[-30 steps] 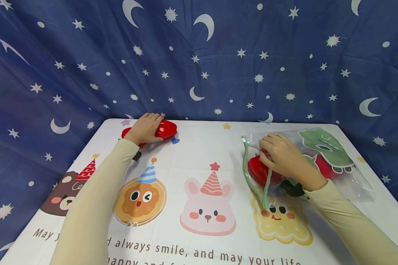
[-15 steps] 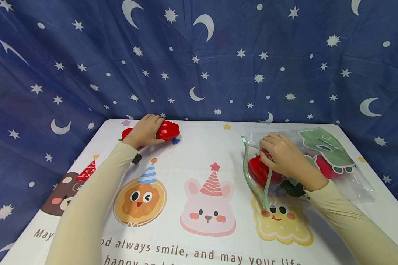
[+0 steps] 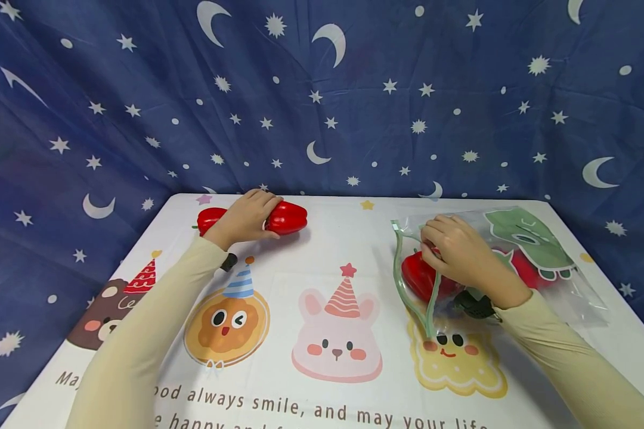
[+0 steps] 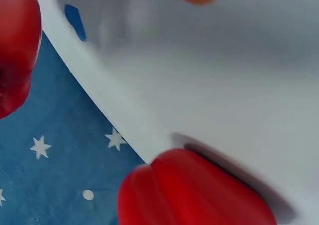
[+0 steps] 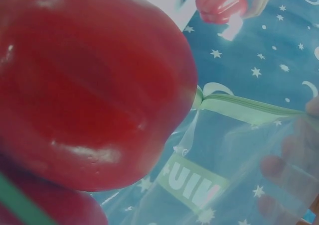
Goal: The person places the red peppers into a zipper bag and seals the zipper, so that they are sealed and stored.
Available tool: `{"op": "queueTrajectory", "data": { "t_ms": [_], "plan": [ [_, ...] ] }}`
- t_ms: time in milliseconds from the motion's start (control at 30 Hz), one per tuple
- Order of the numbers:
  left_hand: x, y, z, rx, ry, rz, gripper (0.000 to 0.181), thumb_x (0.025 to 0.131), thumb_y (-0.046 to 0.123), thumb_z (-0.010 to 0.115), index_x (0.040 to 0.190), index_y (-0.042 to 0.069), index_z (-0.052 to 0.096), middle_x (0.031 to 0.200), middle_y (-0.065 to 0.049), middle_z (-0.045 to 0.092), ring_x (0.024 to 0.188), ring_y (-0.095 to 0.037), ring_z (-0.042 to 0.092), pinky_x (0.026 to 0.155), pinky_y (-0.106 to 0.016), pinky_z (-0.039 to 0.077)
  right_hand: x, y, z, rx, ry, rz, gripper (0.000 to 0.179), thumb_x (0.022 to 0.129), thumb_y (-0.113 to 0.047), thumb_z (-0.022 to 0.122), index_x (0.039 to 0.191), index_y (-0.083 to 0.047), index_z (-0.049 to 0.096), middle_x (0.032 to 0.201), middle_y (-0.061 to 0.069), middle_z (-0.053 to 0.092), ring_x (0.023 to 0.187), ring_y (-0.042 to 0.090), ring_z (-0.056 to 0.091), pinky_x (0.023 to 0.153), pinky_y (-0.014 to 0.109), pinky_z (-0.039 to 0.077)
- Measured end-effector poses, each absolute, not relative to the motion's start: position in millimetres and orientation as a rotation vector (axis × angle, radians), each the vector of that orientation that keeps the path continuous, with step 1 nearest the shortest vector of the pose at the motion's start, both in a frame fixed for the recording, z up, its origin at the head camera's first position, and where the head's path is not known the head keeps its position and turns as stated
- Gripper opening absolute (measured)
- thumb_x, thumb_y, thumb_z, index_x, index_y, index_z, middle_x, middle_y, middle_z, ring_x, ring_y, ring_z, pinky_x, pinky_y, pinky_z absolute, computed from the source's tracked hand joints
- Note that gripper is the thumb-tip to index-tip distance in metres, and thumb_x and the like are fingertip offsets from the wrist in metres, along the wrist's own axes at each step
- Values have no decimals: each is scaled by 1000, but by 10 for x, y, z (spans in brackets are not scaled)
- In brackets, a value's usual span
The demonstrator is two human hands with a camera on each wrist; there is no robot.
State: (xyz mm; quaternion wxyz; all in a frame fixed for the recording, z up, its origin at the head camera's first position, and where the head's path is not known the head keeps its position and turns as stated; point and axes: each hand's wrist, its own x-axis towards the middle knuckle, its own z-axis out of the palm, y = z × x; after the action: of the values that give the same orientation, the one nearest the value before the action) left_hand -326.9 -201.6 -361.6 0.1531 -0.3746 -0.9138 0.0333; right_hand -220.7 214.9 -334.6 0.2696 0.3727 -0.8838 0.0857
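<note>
My left hand (image 3: pixel 247 217) grips a red bell pepper (image 3: pixel 288 218) near the table's back left; in the left wrist view this pepper (image 4: pixel 15 51) shows at the upper left. Behind the wrist, a second red bell pepper (image 3: pixel 209 219) lies on the table, partly hidden by the hand. On the right, my right hand (image 3: pixel 456 253) pinches the upper edge of a clear zip bag (image 3: pixel 574 304) near its green zip strip. The bag's mouth gapes toward the left. Inside it, a red bell pepper (image 3: pixel 421 277) sits by the mouth, with more red (image 3: pixel 526 269) deeper in.
A white tablecloth (image 3: pixel 335 345) with cartoon animals and lettering covers the table. Behind its back edge hangs a blue curtain (image 3: pixel 365 149) with moons and stars. A green cartoon print (image 3: pixel 531 238) covers part of the bag. A dark strap piece (image 3: pixel 229 262) shows at my left wrist.
My left hand has moved right with its bell pepper, away from the other one, which shows more now. The right hand and the bag have stayed put.
</note>
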Motion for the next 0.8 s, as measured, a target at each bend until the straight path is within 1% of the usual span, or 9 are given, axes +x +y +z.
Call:
{"op": "queueTrajectory", "data": {
  "t_ms": [100, 467, 800],
  "plan": [
    [-3232, -1974, -3606, -1104, -2598, 67, 80, 67, 42, 81, 128, 0, 51, 121, -16, 59, 114, -32, 52, 108, -48, 37, -2205, 2152, -3348, 1000, -2388, 227, 8, 68, -7, 65, 73, -7, 59, 76, 10, 65, 74, 23, 56, 75, 42, 51],
    [-3105, -1819, -3598, -1181, -2477, 2, 75, 68, 39, 81, 126, 1, 51, 118, -13, 60, 111, -29, 53, 106, -46, 38, -2197, 2168, -3344, 1005, -2379, 230, 8, 68, -7, 65, 73, -7, 59, 74, 10, 64, 73, 23, 55, 75, 42, 51],
    [-2968, -1676, -3593, -1224, -2418, -17, 70, 71, 38, 77, 127, 3, 52, 117, -13, 60, 109, -28, 53, 104, -44, 40, -2208, 2178, -3346, 1021, -2353, 232, 7, 68, -6, 63, 72, -7, 58, 73, 9, 63, 72, 22, 54, 74, 41, 50]
  ]
}}
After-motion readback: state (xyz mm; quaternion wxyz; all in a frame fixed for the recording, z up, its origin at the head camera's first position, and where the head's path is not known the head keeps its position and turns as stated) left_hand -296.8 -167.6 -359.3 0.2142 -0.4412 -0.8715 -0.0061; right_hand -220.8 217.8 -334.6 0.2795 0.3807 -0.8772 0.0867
